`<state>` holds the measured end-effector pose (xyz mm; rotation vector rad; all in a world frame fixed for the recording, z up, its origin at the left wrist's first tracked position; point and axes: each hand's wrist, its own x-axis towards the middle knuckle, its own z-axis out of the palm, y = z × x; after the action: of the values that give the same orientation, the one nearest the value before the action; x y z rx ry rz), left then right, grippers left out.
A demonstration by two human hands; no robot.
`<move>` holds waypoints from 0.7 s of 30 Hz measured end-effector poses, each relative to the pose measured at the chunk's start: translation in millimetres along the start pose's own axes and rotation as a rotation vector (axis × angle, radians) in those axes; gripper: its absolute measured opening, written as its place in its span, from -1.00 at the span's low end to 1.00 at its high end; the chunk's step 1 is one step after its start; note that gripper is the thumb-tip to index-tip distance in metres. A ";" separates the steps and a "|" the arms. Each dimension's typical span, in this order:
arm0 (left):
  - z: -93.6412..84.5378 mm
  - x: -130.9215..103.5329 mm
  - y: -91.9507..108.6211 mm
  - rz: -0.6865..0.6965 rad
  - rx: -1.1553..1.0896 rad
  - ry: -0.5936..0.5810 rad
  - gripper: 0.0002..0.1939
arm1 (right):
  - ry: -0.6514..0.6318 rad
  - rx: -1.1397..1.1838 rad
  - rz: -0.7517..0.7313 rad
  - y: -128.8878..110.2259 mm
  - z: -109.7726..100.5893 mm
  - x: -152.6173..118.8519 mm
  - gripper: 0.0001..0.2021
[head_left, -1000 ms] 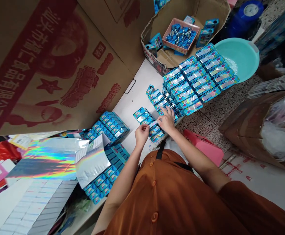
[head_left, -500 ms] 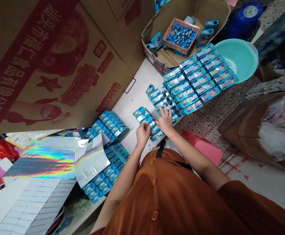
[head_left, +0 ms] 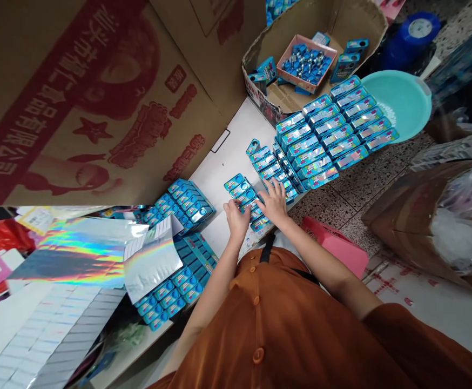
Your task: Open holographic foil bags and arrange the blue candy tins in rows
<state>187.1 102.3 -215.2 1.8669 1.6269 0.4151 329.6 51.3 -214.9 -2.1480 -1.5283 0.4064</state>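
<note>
Small blue boxes with round openings lie in a short row on the white table, in front of my body. My left hand rests at the left side of this row, thumb and forefinger apart at a box. On the row's other side my right hand has its fingers spread over the boxes, its thumb near the left hand. Just beyond it stand a second short row of blue boxes and a large block of blue boxes with shiny tops. Neither hand visibly holds a thing.
A big printed carton rises at the left. More blue boxes and silvery sheets lie near my left arm. Farther back, an open carton holds a pink tray of blue caps. A turquoise basin is at the right.
The view has shifted slightly. My left hand has opened from a pinch and moved up along the row. My right hand stays over the boxes.
</note>
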 end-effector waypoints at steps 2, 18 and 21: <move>3.5 1.7 -8.9 -0.013 0.000 0.061 -0.60 | 0.003 -0.009 0.007 4.4 1.2 0.6 -0.71; -195.1 -7.3 -166.5 -0.225 0.319 0.620 -0.70 | 0.292 -0.094 -0.101 42.3 -11.1 -43.2 -0.65; -266.7 -1.4 -201.7 -0.682 0.436 0.577 -0.55 | 0.310 -0.119 -0.100 36.9 -13.2 -53.5 -0.60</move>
<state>-130.3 176.1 -140.3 1.3809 2.7905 0.3237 347.7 -11.6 -224.9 -2.0931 -1.5034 -0.0522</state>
